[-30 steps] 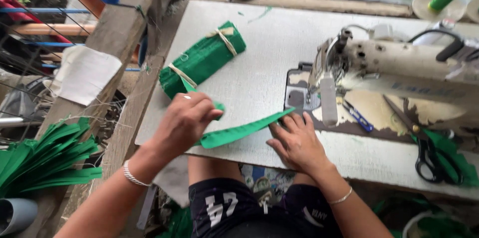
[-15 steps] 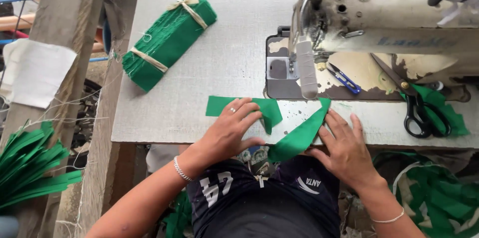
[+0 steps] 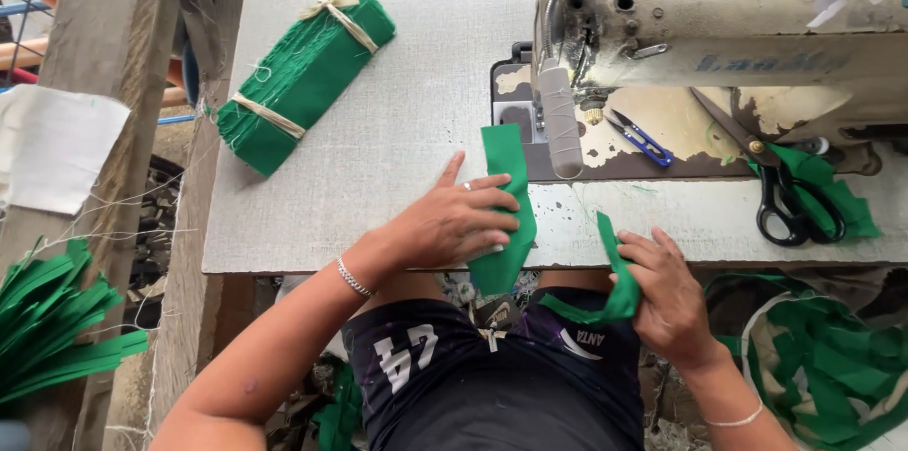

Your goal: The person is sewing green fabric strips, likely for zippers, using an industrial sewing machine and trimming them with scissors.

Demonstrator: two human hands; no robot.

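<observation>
My left hand point(image 3: 452, 220) lies flat on a green fabric strip point(image 3: 505, 160), pressing it to the grey table point(image 3: 416, 63) just in front of the sewing machine's point(image 3: 728, 30) needle area. The strip runs from the machine's plate over the table's front edge. My right hand point(image 3: 668, 292) grips the strip's other end, folded, at the table's front edge.
A tied bundle of green fabric strips point(image 3: 303, 73) lies at the table's far left. Black scissors point(image 3: 780, 188) and blue thread snips point(image 3: 643, 137) rest by the machine. Loose green strips point(image 3: 52, 333) hang at the left; a bag of green scraps point(image 3: 823, 375) sits at lower right.
The left hand has turned the strip so one end points toward the machine's needle and slid it forward. The right hand has moved to the table's edge, holding the other end.
</observation>
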